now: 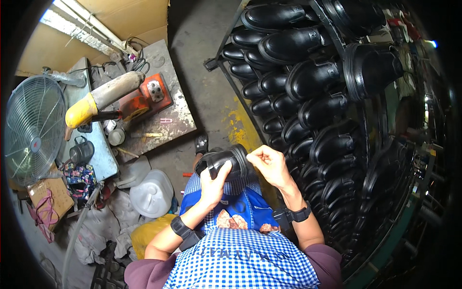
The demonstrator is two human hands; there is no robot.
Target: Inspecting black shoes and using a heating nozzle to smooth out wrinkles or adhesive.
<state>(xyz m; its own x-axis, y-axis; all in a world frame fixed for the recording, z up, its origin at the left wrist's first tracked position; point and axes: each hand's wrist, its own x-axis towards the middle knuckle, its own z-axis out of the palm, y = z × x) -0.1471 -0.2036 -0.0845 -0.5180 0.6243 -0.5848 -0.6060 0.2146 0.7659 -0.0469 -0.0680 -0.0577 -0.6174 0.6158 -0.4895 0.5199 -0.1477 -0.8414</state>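
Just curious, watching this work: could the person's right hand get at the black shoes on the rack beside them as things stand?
Probably yes. The right hand is pinched shut at the black shoe that the left hand holds, and the rack of shoes stands just to its right with nothing between them.

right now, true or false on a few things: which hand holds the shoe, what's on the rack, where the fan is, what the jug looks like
1. The left hand grips the black shoe over the lap. True.
2. The right hand lies flat on the workbench. False: it is raised in a fist beside the shoe.
3. The rack on the right carries rows of black shoes. True.
4. The fan stands to the person's right. False: it is on the far left.
5. The white jug sits on the floor, lower left. True.
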